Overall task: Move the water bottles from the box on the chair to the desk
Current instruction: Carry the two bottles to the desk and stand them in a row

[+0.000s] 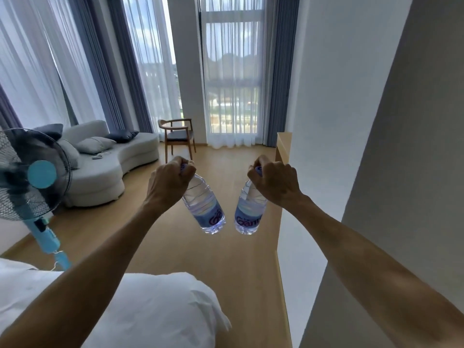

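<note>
Bottles in transit: left hand (168,184) and right hand (274,183) each grip a water bottle (204,207) (249,213) by its cap, mid-air over the wooden floor (226,259); next comes standing them on the tabletop (283,139) ahead right.

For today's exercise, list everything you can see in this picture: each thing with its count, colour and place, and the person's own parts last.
water bottles: two, clear with blue labels; one hangs from the left hand, one from the right, both over the floor
sofa: one, off-white, left, by the curtains
cushions: several, grey and dark, on the sofa
chair: one, wooden with grey seat, at the window
fan: one, blue stand, dark grille, far left
bedding: white, bottom foreground
wooden furniture edge: one, light wood, behind the right wall
curtains: sheer white with grey-blue drapes, across the windows
floor: light wood
left hand: gripping a bottle's cap end
right hand: gripping a bottle's cap end
</note>
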Demonstrator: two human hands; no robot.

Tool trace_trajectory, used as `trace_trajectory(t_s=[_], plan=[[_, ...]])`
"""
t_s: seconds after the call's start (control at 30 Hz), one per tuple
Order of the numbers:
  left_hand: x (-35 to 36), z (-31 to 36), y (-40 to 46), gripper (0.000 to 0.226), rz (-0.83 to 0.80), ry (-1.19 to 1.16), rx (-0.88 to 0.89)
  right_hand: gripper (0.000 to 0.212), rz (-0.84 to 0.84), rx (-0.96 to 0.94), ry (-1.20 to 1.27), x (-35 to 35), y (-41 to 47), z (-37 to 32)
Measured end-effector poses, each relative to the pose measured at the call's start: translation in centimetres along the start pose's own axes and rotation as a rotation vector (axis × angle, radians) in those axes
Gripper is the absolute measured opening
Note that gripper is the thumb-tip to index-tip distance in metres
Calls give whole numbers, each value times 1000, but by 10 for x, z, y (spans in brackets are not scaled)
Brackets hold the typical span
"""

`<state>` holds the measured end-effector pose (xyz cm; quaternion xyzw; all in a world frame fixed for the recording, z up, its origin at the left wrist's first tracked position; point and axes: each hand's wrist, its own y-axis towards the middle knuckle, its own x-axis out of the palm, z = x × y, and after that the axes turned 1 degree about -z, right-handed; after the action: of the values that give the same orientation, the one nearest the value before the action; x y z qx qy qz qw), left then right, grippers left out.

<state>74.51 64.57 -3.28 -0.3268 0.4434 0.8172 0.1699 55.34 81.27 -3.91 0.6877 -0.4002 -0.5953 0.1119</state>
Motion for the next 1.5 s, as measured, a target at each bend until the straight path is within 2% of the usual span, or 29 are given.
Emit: trace_trajectory(t_s=[0.1,0.33,0.43,0.63,0.87,1.03,1.17,1.4,1.5], plan=[[20,-14,39,42,20,11,-39,29,13,-2,4,26,44,22],[78,-63,125,31,64,62,-95,28,-8,-16,34,99,133,64],[105,-87,165,38,48,34,-97,26,-26,-20,1,135,177,80],[162,-144,271,29,9,-2,-74,25,-74,-47,-58,198,280,113],[228,-199,383,23,-6,27,-51,23,-5,-7,-69,260,376,161],[280,-235,444,31,-45,1,-66,19,-18,26,-58,309,431,199],[320,-255,487,29,-75,-19,-56,22,-35,39,-52,348,472,230],[404,-286,607,40,-69,19,-43,24,-41,17,-55,421,585,305],[437,-293,660,36,-57,31,-34,25,-66,28,-44,444,633,339]])
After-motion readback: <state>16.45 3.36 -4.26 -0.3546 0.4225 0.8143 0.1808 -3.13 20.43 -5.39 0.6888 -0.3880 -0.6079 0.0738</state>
